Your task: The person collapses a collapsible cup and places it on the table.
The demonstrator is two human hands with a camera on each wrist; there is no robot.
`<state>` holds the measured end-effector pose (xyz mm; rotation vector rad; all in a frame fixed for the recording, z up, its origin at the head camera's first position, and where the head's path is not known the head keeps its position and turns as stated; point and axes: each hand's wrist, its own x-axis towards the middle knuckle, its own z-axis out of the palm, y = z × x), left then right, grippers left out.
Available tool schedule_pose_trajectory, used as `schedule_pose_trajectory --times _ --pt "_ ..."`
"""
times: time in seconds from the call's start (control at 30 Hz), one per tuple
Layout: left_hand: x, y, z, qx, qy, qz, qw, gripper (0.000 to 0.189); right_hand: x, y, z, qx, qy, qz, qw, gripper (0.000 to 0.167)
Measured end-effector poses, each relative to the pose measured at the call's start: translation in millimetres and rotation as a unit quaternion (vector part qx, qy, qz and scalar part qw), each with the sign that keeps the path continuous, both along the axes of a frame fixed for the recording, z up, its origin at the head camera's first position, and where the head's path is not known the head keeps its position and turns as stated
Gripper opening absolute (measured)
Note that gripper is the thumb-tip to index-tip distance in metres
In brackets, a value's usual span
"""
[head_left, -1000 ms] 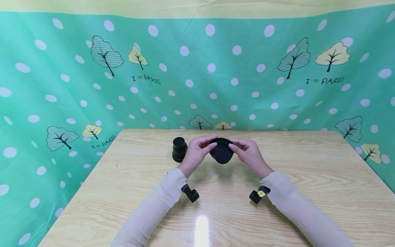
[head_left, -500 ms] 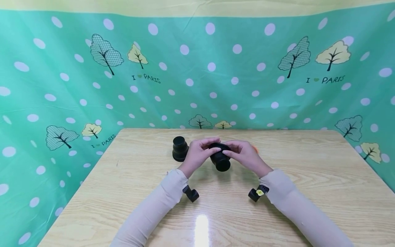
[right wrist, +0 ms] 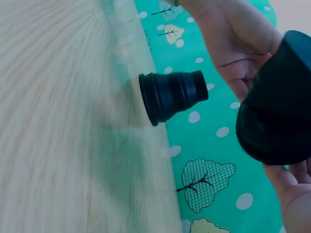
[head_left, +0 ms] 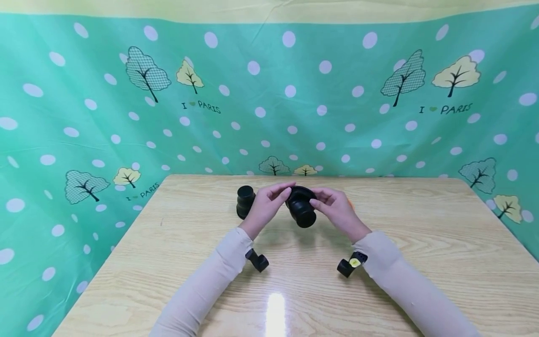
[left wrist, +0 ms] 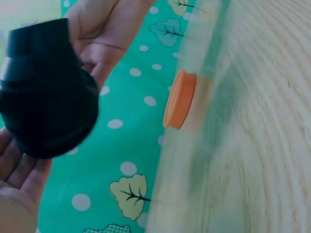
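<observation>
Between both hands, above the table, is a black collapsible cup with a stepped, tapering body. It is tilted, with its wide rim up and away and its narrow end down toward me. My left hand pinches the rim on the left, thumb on the near side. On the opposite side my right hand grips it by thumb and fingers. The left wrist view shows the cup's dark side with fingers at its wide end. A similar black cup stands wide end down just beyond my left hand.
An orange round lid-like piece lies on the table behind my right hand, which mostly hides it in the head view. The wooden table ends at a green dotted cloth hanging behind it.
The cup dipped toward me as the hands drew together, then rose a little with the hands farther apart. Its narrow end has swung slightly right. The standing cup has stayed put.
</observation>
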<state>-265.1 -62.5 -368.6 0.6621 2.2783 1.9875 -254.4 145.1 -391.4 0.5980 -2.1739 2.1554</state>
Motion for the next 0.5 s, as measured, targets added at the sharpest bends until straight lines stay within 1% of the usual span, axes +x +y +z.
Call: schedule_pose_trajectory --times 0.1,0.17,0.23,0.3,0.4,0.5 --pt "8.1 1.3 8.9 0.009 -0.009 -0.014 0.9998 0.036 0.3 -0.2 0.0 -0.044 -0.015 0.005 0.9989 0.018" --pt "10.0 2.7 10.4 0.017 -0.010 -0.026 0.9995 0.037 0.7 -0.2 -0.3 -0.062 -0.018 0.006 0.9979 0.018" --pt "10.9 4.3 10.9 0.026 -0.008 -0.030 0.9992 0.038 0.9 -0.1 -0.7 -0.067 -0.016 0.001 0.9976 0.020" --pt "10.7 5.7 10.8 0.031 -0.006 -0.030 0.9991 0.038 1.0 0.1 -1.1 -0.064 -0.012 -0.007 0.9979 0.020" --pt "3.3 7.5 0.5 0.043 0.007 -0.019 0.9988 0.037 0.8 0.2 -0.9 -0.054 -0.010 -0.019 0.9983 0.021" --pt "-3.4 8.8 -9.4 0.049 0.019 -0.004 0.9986 0.036 -0.1 0.1 -1.0 -0.048 -0.007 -0.022 0.9986 0.030"
